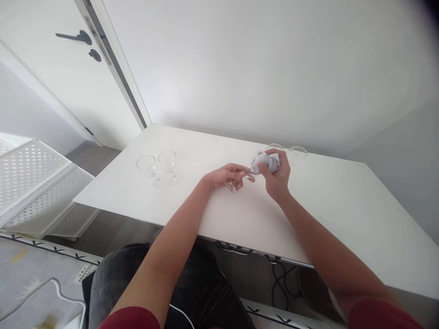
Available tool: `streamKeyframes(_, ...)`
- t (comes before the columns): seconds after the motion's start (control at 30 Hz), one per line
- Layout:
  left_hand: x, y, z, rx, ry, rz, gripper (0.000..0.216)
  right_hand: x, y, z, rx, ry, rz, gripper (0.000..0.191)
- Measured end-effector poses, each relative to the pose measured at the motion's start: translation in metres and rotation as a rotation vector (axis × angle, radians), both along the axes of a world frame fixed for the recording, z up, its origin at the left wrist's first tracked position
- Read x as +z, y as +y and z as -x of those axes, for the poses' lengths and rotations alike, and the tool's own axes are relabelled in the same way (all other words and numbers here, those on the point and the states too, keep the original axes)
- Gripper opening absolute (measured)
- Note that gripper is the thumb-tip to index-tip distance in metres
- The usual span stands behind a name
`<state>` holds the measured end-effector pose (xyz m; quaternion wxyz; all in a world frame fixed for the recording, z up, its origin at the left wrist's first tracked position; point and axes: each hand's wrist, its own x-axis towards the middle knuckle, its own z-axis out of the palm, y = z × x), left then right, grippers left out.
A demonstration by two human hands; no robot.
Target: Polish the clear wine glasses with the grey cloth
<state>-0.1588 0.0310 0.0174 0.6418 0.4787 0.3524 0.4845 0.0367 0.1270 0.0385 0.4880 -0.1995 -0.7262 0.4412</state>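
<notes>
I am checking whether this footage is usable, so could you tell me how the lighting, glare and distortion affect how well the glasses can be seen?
Head view: bright, even light washes the white table and wall together; the two clear glasses at left show mainly as faint rims; the glass in the left hand is barely visible; the cloth in the right hand reads clearly; wide-angle bending curves the door frame; the top right corner darkens.

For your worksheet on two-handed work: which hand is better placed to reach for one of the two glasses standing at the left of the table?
Probably the left hand: it lies nearer the two standing glasses, while the right hand grips a grey cloth farther away.
</notes>
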Motion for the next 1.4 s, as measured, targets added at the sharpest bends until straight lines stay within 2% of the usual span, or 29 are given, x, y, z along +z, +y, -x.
streamKeyframes(0.1, 0.004, -0.004, 0.000, -0.081, 0.044, 0.017, 0.057, -0.005, 0.002, -0.003, -0.109, 0.024, -0.183, 0.047)
streamKeyframes(0.2, 0.003, -0.003, 0.000, -0.005, 0.067, -0.008, 0.054, -0.009, 0.014, -0.008, -0.335, 0.064, -0.430, 0.052)
streamKeyframes(0.27, 0.000, -0.001, -0.001, 0.036, 0.106, 0.001, 0.053, -0.008, 0.024, -0.010, -0.380, 0.007, -0.622, 0.044)
streamKeyframes(0.3, -0.001, 0.000, -0.002, 0.038, 0.122, 0.008, 0.051, -0.007, 0.027, -0.010, -0.319, -0.057, -0.742, 0.038)
streamKeyframes(0.37, -0.004, 0.001, -0.004, 0.039, 0.132, 0.014, 0.047, -0.003, 0.032, -0.010, -0.088, -0.215, -0.980, 0.027)
streamKeyframes(0.43, -0.004, 0.001, -0.005, 0.059, 0.118, 0.014, 0.044, 0.003, 0.033, -0.009, 0.113, -0.317, -1.102, 0.022)
streamKeyframes(0.47, -0.003, 0.000, -0.005, 0.069, 0.108, 0.017, 0.044, 0.005, 0.032, -0.008, 0.162, -0.328, -1.087, 0.021)
streamKeyframes(0.53, -0.001, -0.002, -0.004, 0.054, 0.103, 0.025, 0.044, 0.007, 0.029, -0.008, 0.213, -0.287, -0.924, 0.020)
streamKeyframes(0.67, 0.002, -0.005, -0.002, -0.040, 0.139, -0.052, 0.051, 0.000, 0.019, -0.006, 0.233, -0.181, -0.241, 0.037)
streamKeyframes(0.73, 0.001, -0.004, -0.001, -0.027, 0.139, -0.128, 0.057, -0.006, 0.016, -0.001, 0.181, -0.100, 0.000, 0.040)
streamKeyframes(0.8, -0.001, -0.002, -0.001, 0.012, 0.121, -0.178, 0.059, -0.011, 0.014, 0.005, 0.128, 0.025, 0.101, 0.036)
streamKeyframes(0.87, -0.003, 0.001, -0.001, 0.069, 0.064, -0.196, 0.059, -0.014, 0.013, 0.008, 0.081, 0.140, 0.133, 0.030)
streamKeyframes(0.97, -0.005, 0.005, -0.004, 0.206, -0.089, -0.184, 0.056, -0.015, 0.011, 0.006, 0.026, 0.130, 0.055, 0.025)
streamKeyframes(1.03, -0.006, 0.007, -0.007, 0.282, -0.179, -0.150, 0.053, -0.015, 0.010, 0.003, 0.056, -0.003, -0.159, 0.023)
streamKeyframes(1.1, -0.006, 0.007, -0.010, 0.305, -0.205, -0.116, 0.048, -0.014, 0.009, 0.002, 0.107, -0.117, -0.456, 0.022)
streamKeyframes(1.17, -0.006, 0.007, -0.013, 0.288, -0.154, -0.086, 0.043, -0.013, 0.009, 0.004, 0.116, -0.163, -0.687, 0.022)
streamKeyframes(1.2, -0.006, 0.006, -0.015, 0.276, -0.107, -0.073, 0.042, -0.013, 0.009, 0.005, 0.094, -0.176, -0.752, 0.022)
streamKeyframes(1.33, -0.004, 0.001, -0.021, 0.257, 0.132, -0.120, 0.038, -0.007, 0.007, 0.013, -0.065, -0.217, -0.853, 0.023)
streamKeyframes(1.4, -0.002, -0.002, -0.022, 0.248, 0.187, -0.188, 0.039, -0.001, 0.004, 0.013, -0.102, -0.201, -0.838, 0.029)
